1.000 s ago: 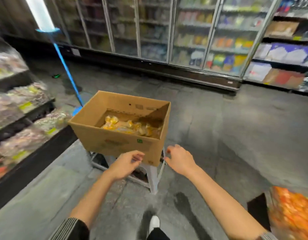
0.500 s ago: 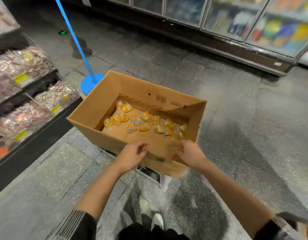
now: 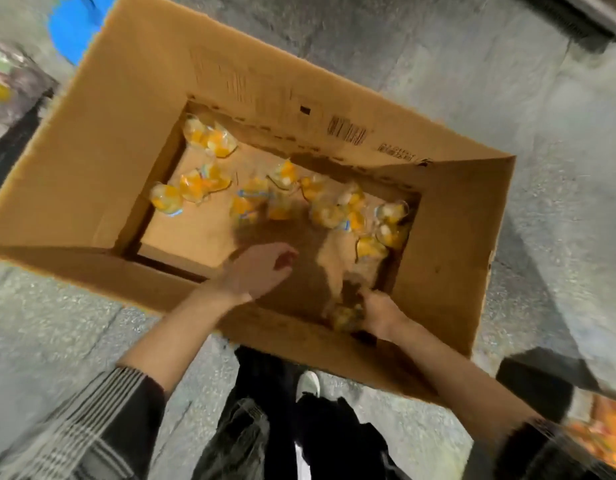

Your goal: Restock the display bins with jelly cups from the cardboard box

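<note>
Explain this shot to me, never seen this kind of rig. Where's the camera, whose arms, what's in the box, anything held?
There is no robot here. A person wears one wide-angle camera on the head, and it looks down at their own arms, so the bottom of the picture shows their legs and a white shoe.

The big brown thing is an open cardboard box over a grey stone floor. Scattered on its bottom are small clear jelly cups with orange filling, mostly toward the far and right sides.

Both hands reach into the box. The left hand hovers above the bottom with loosely curled fingers and holds nothing. The right hand, near the box's close right corner, grips one jelly cup, though blur hides the exact finger placement.

The orange blur at lower right is too smeared to identify.
</note>
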The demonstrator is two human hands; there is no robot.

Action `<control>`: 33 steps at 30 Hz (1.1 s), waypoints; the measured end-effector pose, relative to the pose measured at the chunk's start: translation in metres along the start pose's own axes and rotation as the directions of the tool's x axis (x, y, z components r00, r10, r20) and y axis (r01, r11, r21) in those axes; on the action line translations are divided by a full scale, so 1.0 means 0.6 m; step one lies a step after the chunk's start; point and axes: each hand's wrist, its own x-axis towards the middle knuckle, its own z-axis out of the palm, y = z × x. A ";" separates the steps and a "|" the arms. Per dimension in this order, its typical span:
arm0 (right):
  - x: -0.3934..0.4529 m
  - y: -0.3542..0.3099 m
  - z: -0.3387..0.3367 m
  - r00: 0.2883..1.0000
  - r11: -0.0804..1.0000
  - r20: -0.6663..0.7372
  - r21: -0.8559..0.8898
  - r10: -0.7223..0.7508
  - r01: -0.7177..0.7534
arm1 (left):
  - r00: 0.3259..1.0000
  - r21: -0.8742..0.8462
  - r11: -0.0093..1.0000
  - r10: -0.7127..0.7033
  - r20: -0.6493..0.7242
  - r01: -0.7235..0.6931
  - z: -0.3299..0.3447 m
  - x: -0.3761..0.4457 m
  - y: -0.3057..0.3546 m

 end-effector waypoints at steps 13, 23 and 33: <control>0.108 0.008 0.061 0.989 0.908 0.148 -0.413 -0.007 0.068 | 0.969 0.291 0.947 0.062 0.238 -0.132 0.027 0.077 -0.039; 0.082 -0.067 -0.026 0.999 0.637 0.038 0.770 0.002 -0.031 | 0.969 0.239 0.954 0.130 0.212 -0.180 0.032 0.075 -0.037; 0.031 -0.054 -0.074 0.873 0.320 0.233 0.943 -0.428 -0.095 | 0.982 0.047 0.981 0.187 0.032 -0.188 0.023 0.072 -0.024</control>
